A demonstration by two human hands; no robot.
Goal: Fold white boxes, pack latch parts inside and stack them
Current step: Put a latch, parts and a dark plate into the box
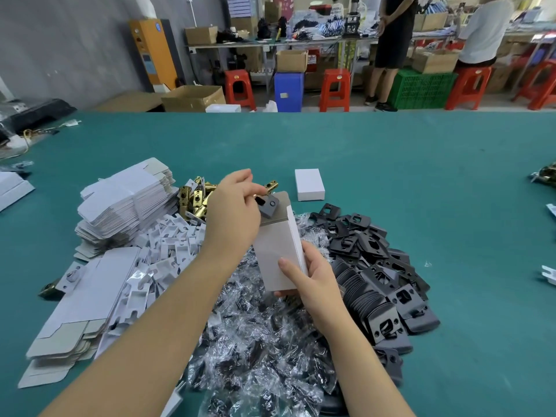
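- Right grip (313,275), lower centre of frame: fingers and thumb curled round the lower end of an upright white box (278,254); box top flap open
- Left grip (233,206), centre frame: fingertips pinching a black latch plate (268,205) with a brass latch part (270,186) at the box mouth
- Closed white box (309,184), centre, lying flat on the teal surface (421,164)
- Flat box blanks (126,203), stacked at left; brass latches (195,197) heaped beside them; white plastic inserts (171,245) below
- Black plates (379,278), piled right of centre; clear bagged parts (258,341), bottom centre
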